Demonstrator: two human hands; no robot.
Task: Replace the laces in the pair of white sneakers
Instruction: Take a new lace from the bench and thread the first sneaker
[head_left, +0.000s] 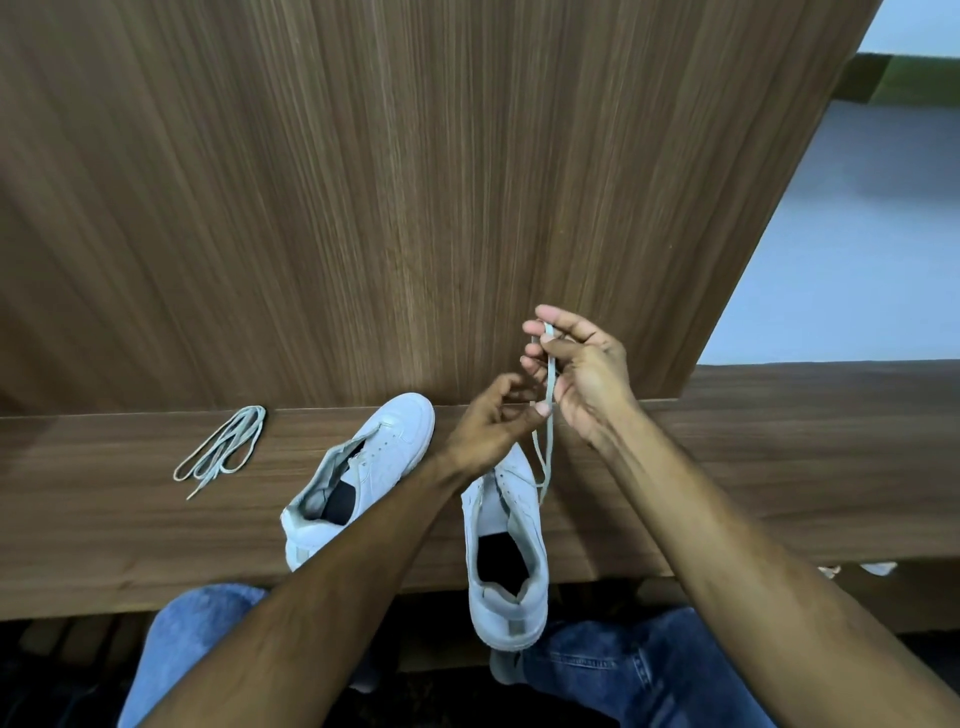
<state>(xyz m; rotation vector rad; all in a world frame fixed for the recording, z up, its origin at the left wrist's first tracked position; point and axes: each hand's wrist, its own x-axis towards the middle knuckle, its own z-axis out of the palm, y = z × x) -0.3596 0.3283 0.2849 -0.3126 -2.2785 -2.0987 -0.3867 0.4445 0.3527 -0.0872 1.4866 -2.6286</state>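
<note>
The right hand (582, 374) pinches a pale flat shoelace (545, 415) and lifts it above the nearer white leather sneaker (506, 551), likely to draw slack; the left hand (493, 421) nips the lace lower down. The second white sneaker (358, 478) and a folded spare lace (223, 449) wait on the brown wooden ledge (104, 519)

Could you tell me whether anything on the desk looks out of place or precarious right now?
Yes: the right sneaker sits with its heel hanging past the desk's front edge, above the person's knee, so it could tip off. The spare lace lies loosely bundled at the left.
</note>
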